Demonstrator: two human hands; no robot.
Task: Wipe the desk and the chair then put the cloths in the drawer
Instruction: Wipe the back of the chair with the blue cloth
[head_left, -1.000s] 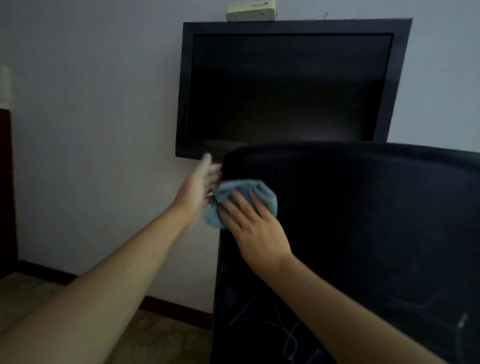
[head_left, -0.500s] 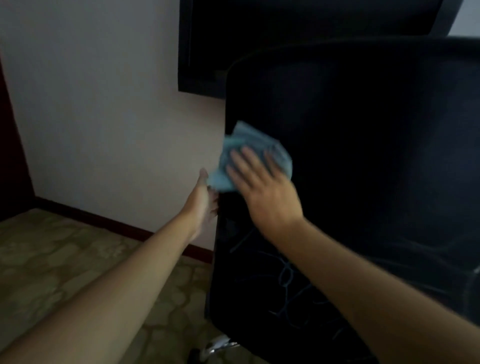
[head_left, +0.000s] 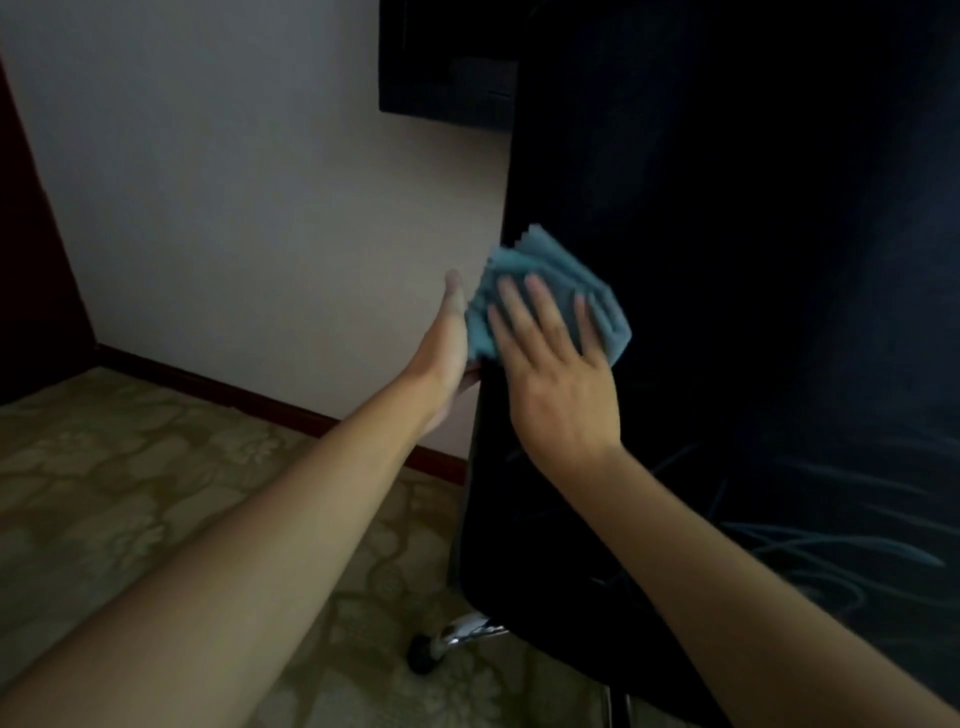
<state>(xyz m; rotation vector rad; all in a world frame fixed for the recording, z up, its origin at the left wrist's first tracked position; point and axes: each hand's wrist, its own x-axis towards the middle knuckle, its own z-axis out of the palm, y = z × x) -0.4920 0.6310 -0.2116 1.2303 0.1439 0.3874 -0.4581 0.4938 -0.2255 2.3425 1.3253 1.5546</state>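
Note:
A black office chair (head_left: 753, 312) fills the right half of the view, its backrest facing me. A crumpled blue cloth (head_left: 556, 275) lies flat against the backrest near its left edge. My right hand (head_left: 558, 374) presses the cloth onto the backrest with straight, spread fingers. My left hand (head_left: 447, 348) rests against the left edge of the backrest, fingers straight and pointing up; part of the hand is hidden behind that edge. The desk and drawer are out of view.
A dark wall-mounted screen (head_left: 441, 62) hangs behind the chair at the top. The pale wall (head_left: 234, 182) meets a red-brown skirting board (head_left: 218, 384). A patterned beige floor (head_left: 130, 493) lies at the left. A chair castor (head_left: 423, 657) shows below.
My view has tilted down from the chair's top. The cloth and my right hand have slid down the backrest. My left hand has moved down the chair's left edge with them.

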